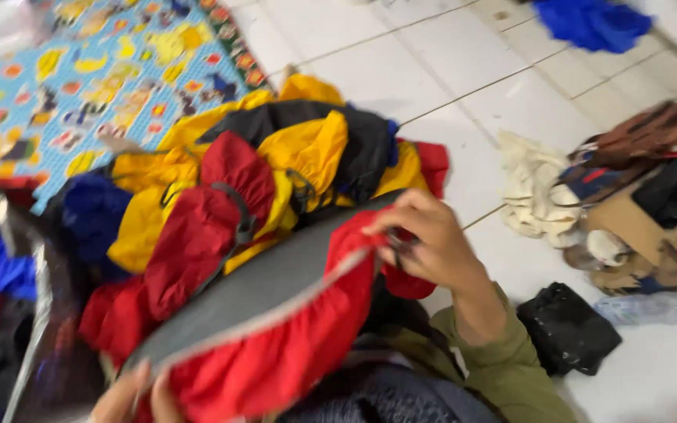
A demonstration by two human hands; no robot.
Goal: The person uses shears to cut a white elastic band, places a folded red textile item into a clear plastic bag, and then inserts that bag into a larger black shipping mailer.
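Two hands hold one red cover point(276, 345) with a grey inside. The right hand point(425, 243) is closed on the far end of the cover, with the fingers pinched tight on the red edge. The left hand point(131, 399) is at the bottom of the picture, at the near end of the cover. Only some fingers show, and they touch the cloth, but I cannot tell how tight they are. The cover is stretched between both hands, just above the lap. A green sleeve point(511, 360) is on the right arm.

Behind the cover is a pile point(260, 172) of red, yellow, black and blue cloth on the white floor point(448, 78). A bright mat point(95, 70) with pictures lies past the pile. Near the right arm is a black bag point(567, 329). Beside it is a plastic bottle point(652, 308). Farther off are a cream cloth point(534, 188), a brown box point(652, 235) and a blue cloth point(593, 22).
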